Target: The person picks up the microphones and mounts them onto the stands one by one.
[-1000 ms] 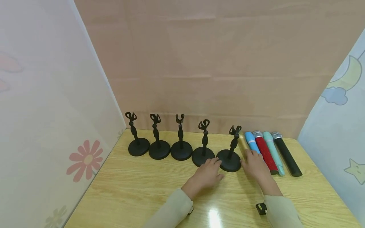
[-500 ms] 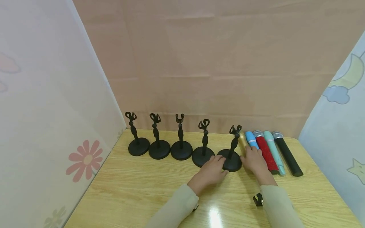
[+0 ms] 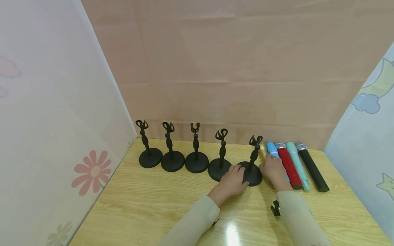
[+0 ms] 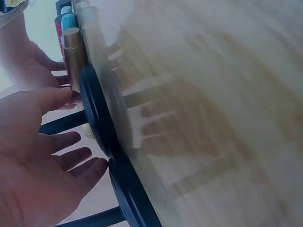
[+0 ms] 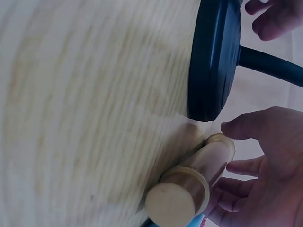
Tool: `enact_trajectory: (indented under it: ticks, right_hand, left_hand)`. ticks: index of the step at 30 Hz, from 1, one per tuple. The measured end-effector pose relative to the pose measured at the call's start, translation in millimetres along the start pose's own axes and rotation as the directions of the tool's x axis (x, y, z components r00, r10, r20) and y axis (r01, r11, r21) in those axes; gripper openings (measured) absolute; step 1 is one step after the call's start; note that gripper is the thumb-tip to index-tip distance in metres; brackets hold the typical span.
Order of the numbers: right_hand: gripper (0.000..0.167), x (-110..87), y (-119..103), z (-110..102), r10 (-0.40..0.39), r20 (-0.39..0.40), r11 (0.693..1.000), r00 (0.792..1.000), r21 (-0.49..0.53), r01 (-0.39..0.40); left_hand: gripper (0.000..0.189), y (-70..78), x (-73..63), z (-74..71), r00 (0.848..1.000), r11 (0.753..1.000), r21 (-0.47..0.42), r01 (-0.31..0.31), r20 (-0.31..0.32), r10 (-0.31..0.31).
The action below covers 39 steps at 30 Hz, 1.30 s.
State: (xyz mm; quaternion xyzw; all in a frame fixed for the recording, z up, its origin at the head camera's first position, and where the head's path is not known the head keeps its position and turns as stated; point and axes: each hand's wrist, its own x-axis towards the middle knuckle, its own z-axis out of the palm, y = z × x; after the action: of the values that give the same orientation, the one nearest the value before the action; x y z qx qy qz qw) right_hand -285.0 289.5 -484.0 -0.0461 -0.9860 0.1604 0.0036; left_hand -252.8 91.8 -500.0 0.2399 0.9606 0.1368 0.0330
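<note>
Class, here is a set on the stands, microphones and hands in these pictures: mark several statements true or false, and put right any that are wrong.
1. Five black stands form a row. True.
2. The middle stand holds a microphone. False: no microphone sits in it.
3. In the head view, the black microphone lies furthest right of the microphones. True.
4. The red microphone lies next to the black microphone. False: the red microphone lies between the blue microphone and the pale green microphone.
5. The right hand is by the gold microphone. True.
6. The left hand is at the left-end stand. False: it is at the right-end stand.
</note>
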Motion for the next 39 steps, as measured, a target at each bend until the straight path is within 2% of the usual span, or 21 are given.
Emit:
enact_trajectory:
  ticks: [10,15,23,31,34,36,39]
  right_hand:
    - [0.042,17.9,-3.8,-3.6,0.112,0.059,0.994,0.992,-0.017,-0.111]
    - [0.039,25.4,-1.4,3.1,0.115,0.081,0.993,0.99,-0.015,-0.114]
    - [0.037,32.7,-1.8,6.8,0.14,0.098,0.989,0.985,0.038,-0.145]
    - [0.028,30.0,-2.6,3.7,0.115,0.104,0.992,0.988,0.048,-0.12]
    - [0.033,28.8,0.6,-4.0,0.097,0.1,0.989,0.99,0.1,-0.107]
    - [0.044,29.6,4.5,-10.4,0.076,0.084,0.985,0.994,0.149,-0.088]
    - [0.054,31.0,7.6,-21.2,0.056,0.052,0.974,0.997,0.218,-0.066]
  left_hand:
    - [0.067,4.9,11.9,5.2,0.999,0.998,0.05,0.04,0.011,-0.04]
    - [0.072,8.6,13.4,6.5,0.997,0.996,0.062,0.06,0.036,-0.062]
    - [0.077,11.2,18.8,3.5,0.996,0.991,0.125,0.054,0.069,-0.063]
    - [0.084,15.6,21.8,0.0,0.99,0.984,0.155,0.092,0.091,-0.107]
    - [0.087,17.3,23.6,0.8,0.989,0.977,0.189,0.095,0.094,-0.114]
    - [0.087,18.1,25.3,1.8,0.989,0.974,0.204,0.095,0.092,-0.115]
    - [0.087,18.7,27.9,2.7,0.987,0.975,0.194,0.105,0.099,-0.126]
